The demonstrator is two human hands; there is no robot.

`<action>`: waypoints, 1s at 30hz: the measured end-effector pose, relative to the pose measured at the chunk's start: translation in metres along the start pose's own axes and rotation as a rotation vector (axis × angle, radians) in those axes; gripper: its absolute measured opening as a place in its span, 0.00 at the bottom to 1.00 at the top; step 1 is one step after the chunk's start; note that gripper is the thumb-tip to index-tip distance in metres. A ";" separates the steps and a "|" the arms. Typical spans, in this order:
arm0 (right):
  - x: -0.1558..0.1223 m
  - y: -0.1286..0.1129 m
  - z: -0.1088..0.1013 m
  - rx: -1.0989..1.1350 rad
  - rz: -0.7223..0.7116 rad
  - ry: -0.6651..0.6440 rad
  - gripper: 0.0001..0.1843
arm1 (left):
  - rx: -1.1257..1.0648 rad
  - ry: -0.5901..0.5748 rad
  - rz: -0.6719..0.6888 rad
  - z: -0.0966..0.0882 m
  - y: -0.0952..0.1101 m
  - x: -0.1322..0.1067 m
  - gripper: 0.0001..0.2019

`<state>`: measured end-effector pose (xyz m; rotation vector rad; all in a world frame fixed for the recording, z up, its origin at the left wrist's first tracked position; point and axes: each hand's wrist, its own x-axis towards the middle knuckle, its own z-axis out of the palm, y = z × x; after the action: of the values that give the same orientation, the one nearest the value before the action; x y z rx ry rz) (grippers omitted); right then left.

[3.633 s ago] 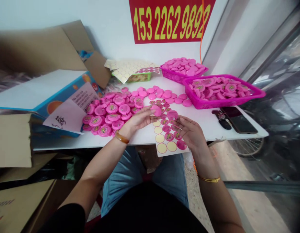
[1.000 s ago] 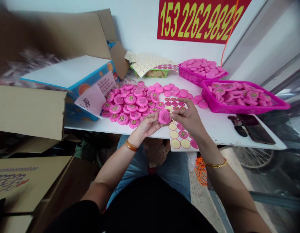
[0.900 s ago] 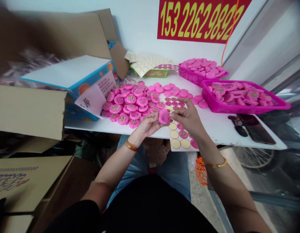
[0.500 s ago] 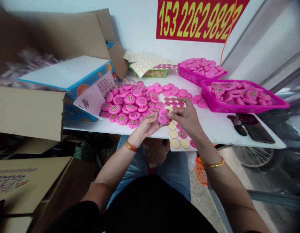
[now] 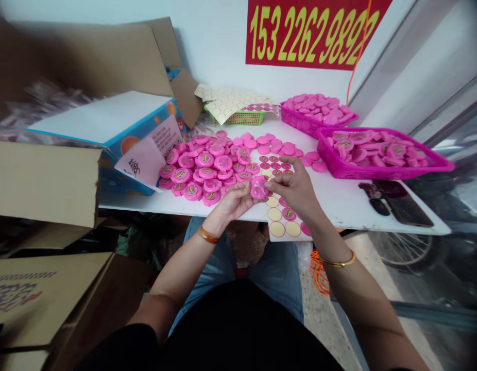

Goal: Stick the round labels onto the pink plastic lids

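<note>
Head view, the only feed I have. Left hand (image 5: 236, 198) and right hand (image 5: 294, 188) are pressed together on one pink disc (image 5: 259, 187), held just above a sticker sheet (image 5: 280, 221) near the near edge of a white table (image 5: 339, 211). Left cups it from below, fingers curled. Right pinches its right side between thumb and fingers. Can't tell the pressure, and the fingers hide part of the disc, so I can't confirm a label on it.

Sheet shows pale yellow rounds at the near end and pink rounds farther along; it overhangs the table edge. Labelled pink discs (image 5: 205, 175) lie in a loose pile just left of it, with more scattered to the far side. Two magenta baskets sit far right: the far basket (image 5: 300, 121) and the near basket (image 5: 385, 175), both loaded with discs. Phone (image 5: 404, 208) lies to the right.

Risks: glossy disc could slip from a light pinch and land in the pile. Overhanging sheet could slide off if a wrist catches it. Loose discs could roll off the near edge if bumped.
</note>
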<state>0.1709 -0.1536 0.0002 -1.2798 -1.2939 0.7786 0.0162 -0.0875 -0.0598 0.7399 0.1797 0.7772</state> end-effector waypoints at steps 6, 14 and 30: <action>-0.002 -0.002 -0.001 -0.030 0.013 0.003 0.33 | 0.020 -0.020 -0.005 -0.001 -0.001 0.000 0.06; -0.004 -0.003 -0.001 -0.069 -0.011 0.013 0.32 | -0.020 0.016 -0.017 0.004 -0.001 -0.001 0.06; -0.011 -0.003 0.002 -0.232 -0.074 0.107 0.30 | -0.044 0.037 -0.013 0.005 -0.006 -0.002 0.05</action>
<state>0.1659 -0.1642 -0.0004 -1.4284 -1.3650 0.5117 0.0202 -0.0943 -0.0605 0.6819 0.2000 0.7807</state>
